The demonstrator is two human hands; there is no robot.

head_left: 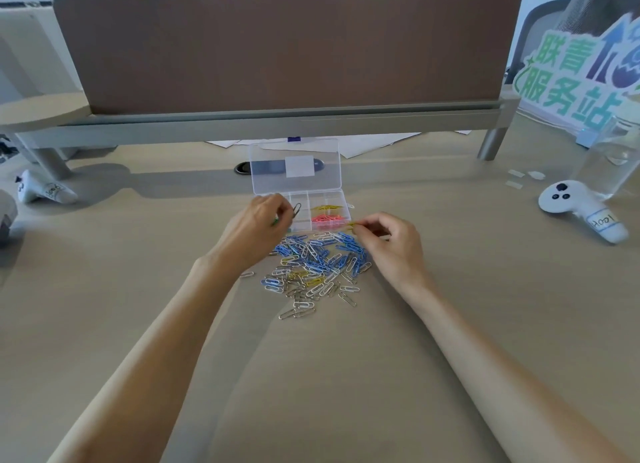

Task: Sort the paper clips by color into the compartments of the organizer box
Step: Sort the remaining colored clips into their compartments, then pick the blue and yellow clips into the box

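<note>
Left hand [256, 228]: grip narrow, pinching a dark clip [297, 209] over the box [298, 199], left cells.
Right hand [394, 244]: grip narrow, pinching a yellow clip [354, 224] at the box's near right corner.
Pile [311, 268]: on the table [346, 358], just before the box.
Risk: a released clip may bounce into the neighbouring cell, since the cells are small; tangled pile clips may drag others along.
Writing: sign [571, 78] reads "服务站"; controller [575, 206] tag is handwritten and unclear.

Two hands [255, 227] [393, 246], one organizer box [298, 201]
</note>
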